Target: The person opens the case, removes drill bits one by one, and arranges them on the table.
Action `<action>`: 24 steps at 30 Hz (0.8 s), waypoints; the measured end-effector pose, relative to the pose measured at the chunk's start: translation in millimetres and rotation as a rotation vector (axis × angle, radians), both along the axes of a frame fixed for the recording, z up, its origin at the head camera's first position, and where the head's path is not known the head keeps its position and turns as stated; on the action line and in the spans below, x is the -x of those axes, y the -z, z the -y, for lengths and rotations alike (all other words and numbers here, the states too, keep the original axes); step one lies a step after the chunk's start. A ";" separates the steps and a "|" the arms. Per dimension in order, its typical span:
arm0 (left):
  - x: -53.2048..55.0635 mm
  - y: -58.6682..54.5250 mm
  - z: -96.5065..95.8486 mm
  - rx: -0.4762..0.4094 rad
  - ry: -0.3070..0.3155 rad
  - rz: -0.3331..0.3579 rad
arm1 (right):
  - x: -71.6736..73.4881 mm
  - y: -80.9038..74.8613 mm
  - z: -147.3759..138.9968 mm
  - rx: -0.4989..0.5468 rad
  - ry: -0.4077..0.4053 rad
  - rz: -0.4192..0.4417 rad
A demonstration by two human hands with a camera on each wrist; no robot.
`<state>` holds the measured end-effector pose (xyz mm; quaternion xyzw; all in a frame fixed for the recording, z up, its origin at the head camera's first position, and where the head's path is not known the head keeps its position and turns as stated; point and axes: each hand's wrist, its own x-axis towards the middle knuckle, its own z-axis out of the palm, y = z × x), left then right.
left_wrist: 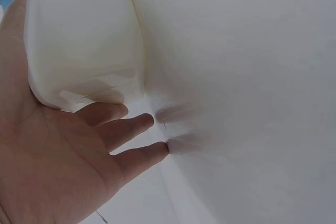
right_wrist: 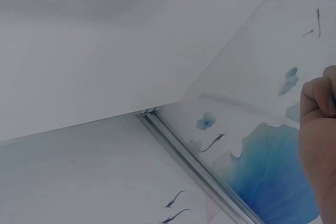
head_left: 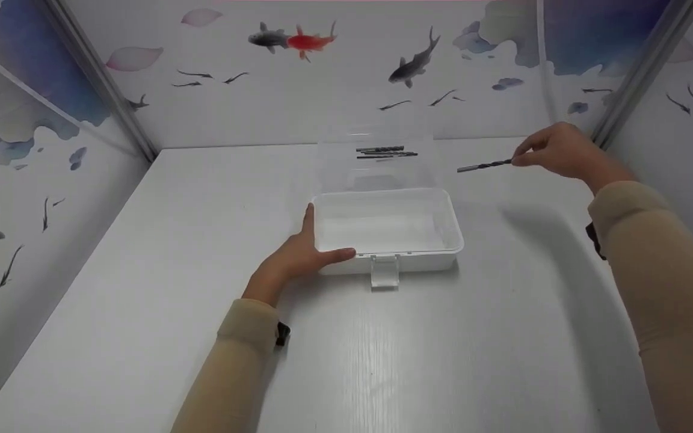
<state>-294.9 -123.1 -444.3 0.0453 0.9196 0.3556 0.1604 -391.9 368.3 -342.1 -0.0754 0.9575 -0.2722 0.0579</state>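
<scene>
A white plastic box stands on the table with its clear lid swung back behind it. My left hand rests against the box's left front corner, thumb along the front rim and index finger at the left side. In the left wrist view, the fingers stretch out beside the box wall. My right hand pinches one end of a dark twist drill bit above the table, right of the lid. Several drill bits lie within the lid's outline; whether on or under it I cannot tell.
A clear latch hangs at the box's front. White panels printed with fish enclose the white table at the back and sides. Metal posts stand at the back corners.
</scene>
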 end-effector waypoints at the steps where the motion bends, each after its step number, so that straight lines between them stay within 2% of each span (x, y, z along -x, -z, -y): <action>1: 0.3 0.4 0.3 -0.001 0.000 -0.002 | -0.6 2.8 -2.9 -0.004 0.000 0.003; 9: 1.8 2.2 1.6 -0.015 0.012 -0.007 | -7.7 25.3 -19.4 -0.032 -0.003 0.047; 24: 0.3 0.4 1.9 0.009 -0.003 0.014 | -14.5 61.1 -23.1 -0.020 -0.034 0.098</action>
